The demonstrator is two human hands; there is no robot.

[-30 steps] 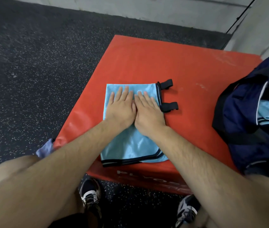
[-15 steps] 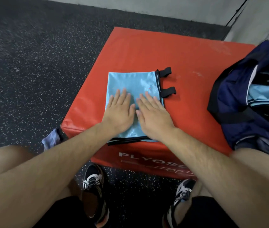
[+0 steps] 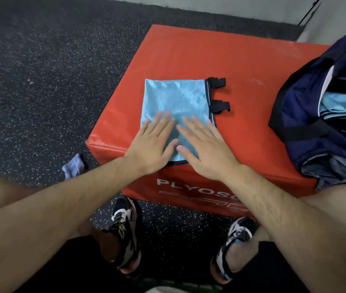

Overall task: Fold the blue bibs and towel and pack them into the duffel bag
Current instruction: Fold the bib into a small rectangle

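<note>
A dark speckled floor (image 3: 41, 81) is filling the left side and the top of the frame. A red padded box (image 3: 189, 56) is sitting on it at the centre, with white lettering on its near face. A navy duffel bag (image 3: 307, 102) is lying open on the box's right end, with light blue fabric (image 3: 341, 102) showing inside. A folded blue bib (image 3: 176, 96) is lying flat on the box just left of centre, well apart from the bag. The left hand (image 3: 153, 146) and right hand (image 3: 206, 151) are pressing on its near end side by side, fingers straight and spread, gripping nothing. Two black-and-white shoes (image 3: 125, 229) are standing on the floor below. A small purple cloth (image 3: 74, 168) is lying at the box's lower left corner. Two black strap tabs (image 3: 220, 106) are sticking out from the bib's right edge.
</note>
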